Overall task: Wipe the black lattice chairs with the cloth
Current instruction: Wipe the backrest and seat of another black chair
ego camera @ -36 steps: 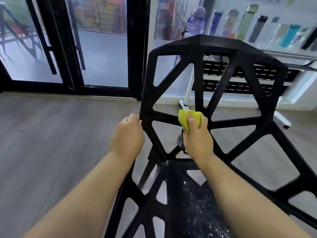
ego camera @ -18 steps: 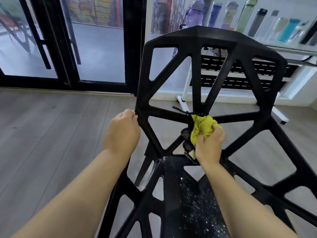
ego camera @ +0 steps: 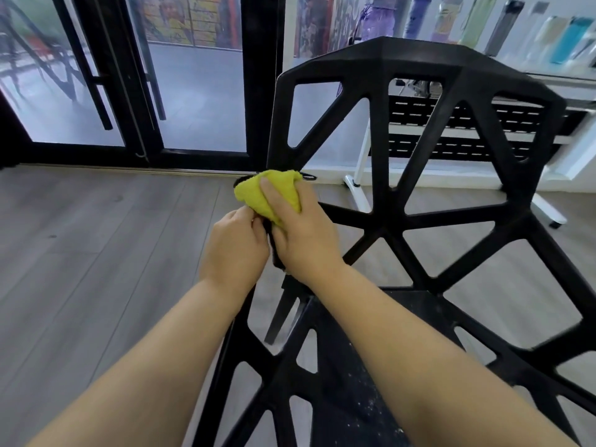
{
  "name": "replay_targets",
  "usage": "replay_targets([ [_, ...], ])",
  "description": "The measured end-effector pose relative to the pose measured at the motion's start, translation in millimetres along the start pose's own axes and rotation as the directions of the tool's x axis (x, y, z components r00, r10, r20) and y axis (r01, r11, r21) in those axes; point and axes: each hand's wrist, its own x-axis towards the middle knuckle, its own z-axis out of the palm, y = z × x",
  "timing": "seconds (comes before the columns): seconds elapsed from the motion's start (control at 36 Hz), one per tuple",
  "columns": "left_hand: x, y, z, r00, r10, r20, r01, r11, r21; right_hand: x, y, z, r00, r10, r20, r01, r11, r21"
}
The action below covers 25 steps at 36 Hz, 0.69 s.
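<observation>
— Where's the cloth just now?

— The yellow cloth [ego camera: 254, 191] is bunched against the left edge of the black lattice chair [ego camera: 416, 62], about halfway up the back, where the struts meet. My right hand [ego camera: 303, 233] holds it, fingers draped over the top and clamping it onto the frame, so the bunch wraps the edge rather than skimming one face.

— And the other hand?

— My left hand [ego camera: 235, 250] sits just beside the right, fingers curled in at the same edge, right under the cloth. Whether it grips the strut or pinches the cloth's lower corner, I cannot tell. Either way, I judge it is there to steady things while I rub.

— Anything holding anything?

— The seat [ego camera: 371, 366] carries a scatter of white specks, so I reckon it is not yet wiped. Along the top right edge of the view a row of bottles [ego camera: 503, 27] stands on a shelf; they are too blurred for me to say what is in them, if anything.
</observation>
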Motion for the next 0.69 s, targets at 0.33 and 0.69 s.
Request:
replay_targets([
  [0.33, -4, 5, 3, 0.999, 0.027, -0.037, -0.024, 0.998, 0.064, -134, 55, -10, 0.848, 0.409, 0.337, -0.337, 0.907, -0.253],
  [0.69, -4, 11, 4, 0.988, 0.153, 0.038, -0.157, 0.95, 0.271, -58, 104, -58, 0.817, 0.565, -0.115, -0.573, 0.775, -0.266],
])
